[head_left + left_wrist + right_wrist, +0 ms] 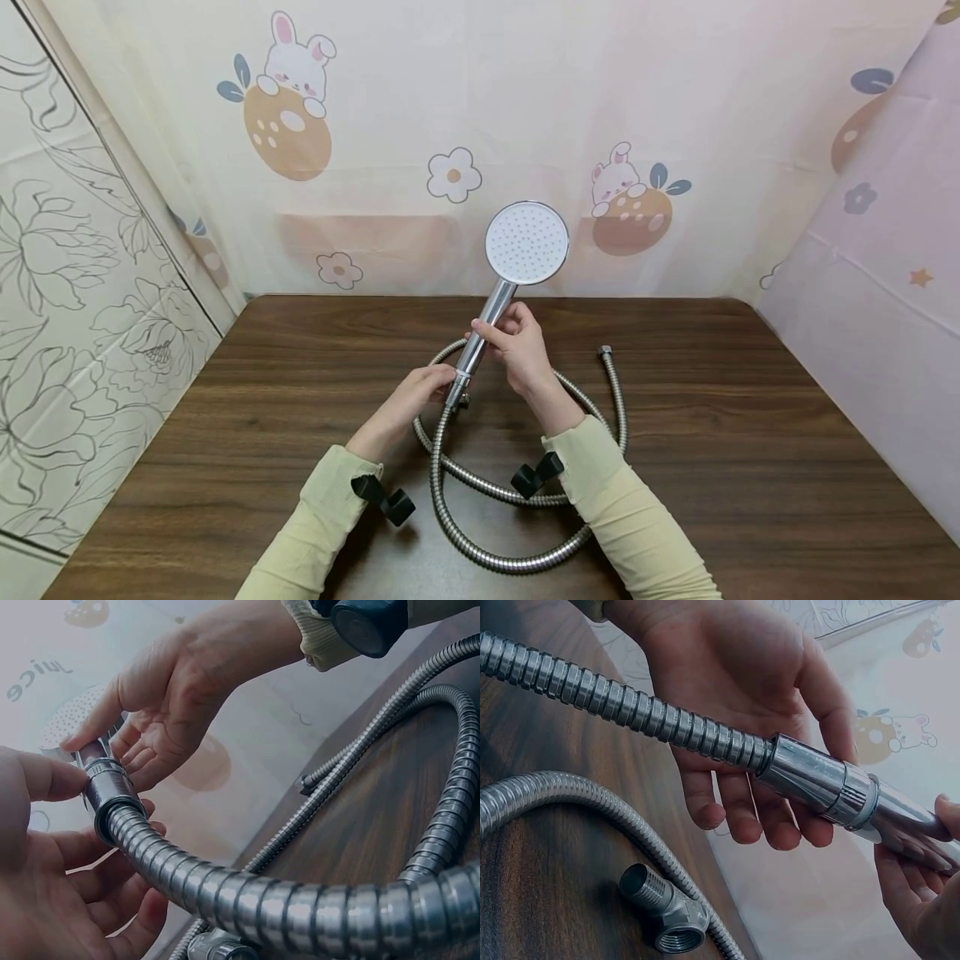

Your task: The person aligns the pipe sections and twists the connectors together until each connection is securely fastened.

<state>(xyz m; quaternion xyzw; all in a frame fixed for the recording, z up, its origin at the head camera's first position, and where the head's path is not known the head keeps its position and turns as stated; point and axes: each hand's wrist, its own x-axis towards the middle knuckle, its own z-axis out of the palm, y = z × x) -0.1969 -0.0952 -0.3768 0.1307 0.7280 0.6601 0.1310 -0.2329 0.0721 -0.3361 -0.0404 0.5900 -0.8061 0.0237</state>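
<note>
A chrome hand shower with a round, white-faced head (527,242) is held up above the table, tilted. My right hand (525,354) grips its handle (497,304) between thumb and fingers. Lower down, my left hand (405,404) holds the chrome hose nut (810,778) at the handle's base, thumb on one side and fingers on the other. The nut sits against the handle, with a thin pale ring (868,801) showing at the joint. From the nut runs a ribbed metal shower hose (517,565), which loops over the table.
A threaded metal fitting (671,911) lies on the brown wooden table (750,433), beside the hose and below my left hand. The hose's other end (606,352) rests to the right. Printed curtains (390,100) hang behind the table.
</note>
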